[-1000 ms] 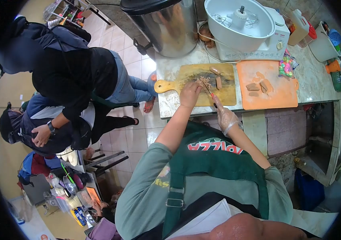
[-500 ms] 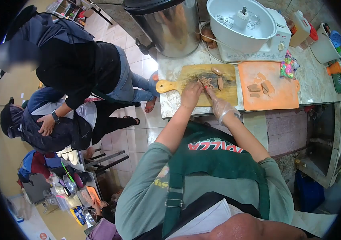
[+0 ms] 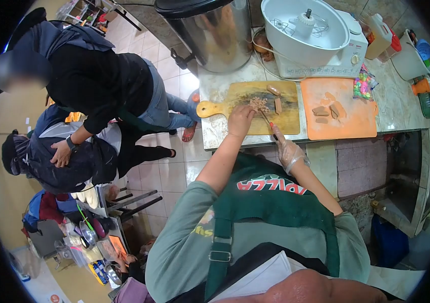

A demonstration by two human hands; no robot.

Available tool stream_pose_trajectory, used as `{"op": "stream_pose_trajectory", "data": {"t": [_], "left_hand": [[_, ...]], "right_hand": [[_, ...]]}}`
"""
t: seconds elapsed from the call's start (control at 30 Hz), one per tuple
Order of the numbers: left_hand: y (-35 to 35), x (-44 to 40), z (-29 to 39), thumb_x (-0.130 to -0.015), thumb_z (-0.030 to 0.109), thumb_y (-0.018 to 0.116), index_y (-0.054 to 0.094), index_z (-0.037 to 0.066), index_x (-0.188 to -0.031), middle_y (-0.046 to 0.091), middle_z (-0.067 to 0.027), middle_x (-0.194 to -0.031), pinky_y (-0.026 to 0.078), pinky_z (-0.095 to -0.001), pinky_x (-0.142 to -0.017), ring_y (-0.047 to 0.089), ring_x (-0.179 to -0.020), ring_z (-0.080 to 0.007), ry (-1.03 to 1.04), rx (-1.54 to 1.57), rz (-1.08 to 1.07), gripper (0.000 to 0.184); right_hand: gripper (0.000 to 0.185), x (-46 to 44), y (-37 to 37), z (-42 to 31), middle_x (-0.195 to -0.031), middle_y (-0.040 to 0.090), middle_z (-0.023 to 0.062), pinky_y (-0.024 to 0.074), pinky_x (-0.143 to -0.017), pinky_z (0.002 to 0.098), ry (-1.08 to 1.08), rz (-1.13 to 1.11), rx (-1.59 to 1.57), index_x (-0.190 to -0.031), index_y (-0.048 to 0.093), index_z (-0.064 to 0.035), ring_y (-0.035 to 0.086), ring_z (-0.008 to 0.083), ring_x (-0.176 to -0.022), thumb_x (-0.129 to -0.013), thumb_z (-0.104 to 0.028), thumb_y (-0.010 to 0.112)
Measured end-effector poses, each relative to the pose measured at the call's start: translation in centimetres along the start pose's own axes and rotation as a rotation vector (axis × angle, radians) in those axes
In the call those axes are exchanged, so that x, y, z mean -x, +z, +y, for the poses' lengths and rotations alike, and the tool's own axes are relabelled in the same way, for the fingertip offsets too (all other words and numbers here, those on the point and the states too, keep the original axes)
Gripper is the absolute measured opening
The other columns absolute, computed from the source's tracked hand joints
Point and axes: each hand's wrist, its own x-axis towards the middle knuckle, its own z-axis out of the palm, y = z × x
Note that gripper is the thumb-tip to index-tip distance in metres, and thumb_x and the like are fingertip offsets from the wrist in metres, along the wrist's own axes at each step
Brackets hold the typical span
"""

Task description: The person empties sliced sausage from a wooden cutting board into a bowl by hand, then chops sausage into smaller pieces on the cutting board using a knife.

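Observation:
On the wooden cutting board (image 3: 288,118) lies a small heap of chopped brown pieces (image 3: 259,104). My left hand (image 3: 242,119), bare, rests at the heap's left edge with fingers drawn together; what is under the fingertips is hidden. My right hand (image 3: 288,150), in a clear plastic glove, is closed on the red handle of a knife (image 3: 265,117), whose blade reaches up-left to the heap. Right of the heap are a brown stick-shaped piece (image 3: 278,105) and a wrapped sausage-like piece (image 3: 273,90). Several cut brown chunks (image 3: 321,111) lie on an orange board (image 3: 316,130).
A steel container (image 3: 215,40) and a white mixer (image 3: 321,65) with its bowl stand behind the boards. A bag of colourful items (image 3: 363,86) lies at the orange board's upper right corner. Two people (image 3: 109,86) (image 3: 68,156) are on the left, past the counter.
Over the last half second my right hand has drawn back down and right with the knife, uncovering more of the blade and heap. My left hand has barely moved. The people on the left shifted slightly.

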Motion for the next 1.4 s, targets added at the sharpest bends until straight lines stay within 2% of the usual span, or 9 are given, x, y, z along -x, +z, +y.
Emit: {"op": "stream_pose_trajectory", "data": {"t": [0.13,0.23,0.33,0.63,0.87,0.93,1.03,1.23,1.4], "left_hand": [[-0.2,0.0,0.3,-0.068,0.01,0.062,0.062,0.004,-0.076,0.06,-0.01,-0.079,0.045,-0.0351,-0.068,0.055,-0.077,-0.0274,-0.026,0.006,-0.021,0.01],[-0.3,-0.2,0.5,-0.069,0.011,0.062,0.061,0.004,-0.075,0.06,-0.0114,-0.078,0.044,-0.0359,-0.066,0.055,-0.075,-0.0289,-0.022,0.017,-0.007,0.009],[-0.1,-0.1,0.1,-0.069,0.01,0.062,0.061,0.003,-0.075,0.06,-0.0105,-0.079,0.045,-0.035,-0.068,0.056,-0.077,-0.0275,-0.018,0.007,-0.014,0.01],[0.0,0.1,0.1,-0.069,0.01,0.061,0.061,0.002,-0.076,0.06,-0.0105,-0.079,0.045,-0.035,-0.068,0.056,-0.077,-0.0276,0.028,0.002,0.018,0.01],[-0.3,0.1,0.4,-0.069,0.009,0.062,0.062,0.003,-0.075,0.06,-0.009,-0.08,0.045,-0.0343,-0.068,0.055,-0.077,-0.0265,-0.034,-0.023,-0.045,0.009],[-0.5,0.0,0.6,-0.069,0.009,0.062,0.062,0.003,-0.074,0.06,-0.0093,-0.08,0.045,-0.0343,-0.068,0.055,-0.077,-0.0267,-0.037,-0.017,-0.044,0.008],[-0.5,-0.1,0.5,-0.069,0.009,0.062,0.062,0.003,-0.074,0.059,-0.0098,-0.08,0.045,-0.0342,-0.069,0.055,-0.078,-0.0271,-0.02,-0.014,-0.043,0.008],[0.0,-0.1,0.2,-0.07,0.012,0.061,0.06,0.004,-0.072,0.058,-0.0122,-0.075,0.043,-0.0373,-0.064,0.054,-0.073,-0.0304,-0.019,-0.001,-0.019,0.009],[0.0,-0.2,0.5,-0.07,0.012,0.061,0.06,0.004,-0.073,0.058,-0.0125,-0.076,0.043,-0.0378,-0.063,0.054,-0.072,-0.031,-0.074,-0.019,-0.058,0.008]], "right_hand": [[0.062,-0.8,0.3,-0.4,-0.097,0.056,0.0232,0.0426,-0.076,0.0452,-0.108,0.088,-0.025,-0.135,0.003,-0.0327,0.056,0.0371,-0.089,-0.086,-0.012,0.036],[0.065,-1.7,-0.1,-1.5,-0.097,0.056,0.024,0.0426,-0.078,0.0445,-0.038,0.006,0.04,-0.135,0.003,-0.0314,0.057,0.0366,-0.089,-0.084,-0.007,0.036],[0.068,-2.5,0.0,-1.5,-0.097,0.056,0.0243,0.0427,-0.078,0.0444,-0.067,0.0,0.068,-0.135,0.002,-0.0316,0.057,0.0358,-0.088,-0.083,-0.005,0.037],[0.073,-4.5,-0.4,-2.6,-0.089,0.058,0.0234,0.0445,-0.072,0.0434,-0.135,0.067,0.137,-0.136,0.003,-0.028,0.059,0.0341,-0.08,-0.078,-0.001,0.04],[0.073,-2.9,0.3,-0.8,-0.086,0.059,0.0237,0.0442,-0.071,0.0438,-0.102,0.021,0.089,-0.136,0.003,-0.0268,0.059,0.0342,-0.079,-0.08,-0.005,0.044],[0.068,-1.7,0.7,-0.4,-0.083,0.059,0.0237,0.0436,-0.07,0.0447,0.001,-0.005,0.159,-0.135,0.005,-0.028,0.059,0.0349,-0.079,-0.083,-0.011,0.045],[0.063,-0.5,0.4,0.0,-0.084,0.059,0.0233,0.0434,-0.07,0.0454,-0.023,-0.006,0.066,-0.135,0.006,-0.0303,0.059,0.036,-0.079,-0.086,-0.017,0.043],[0.063,-1.4,2.0,0.3,-0.087,0.058,0.0234,0.0429,-0.07,0.0464,-0.115,0.167,-0.069,-0.135,0.004,-0.0319,0.058,0.0372,-0.08,-0.085,-0.014,0.039],[0.068,-1.2,0.8,-1.1,-0.09,0.057,0.0232,0.0432,-0.073,0.0461,-0.063,0.056,0.006,-0.135,0.003,-0.0324,0.058,0.0368,-0.084,-0.083,-0.01,0.04]]}}
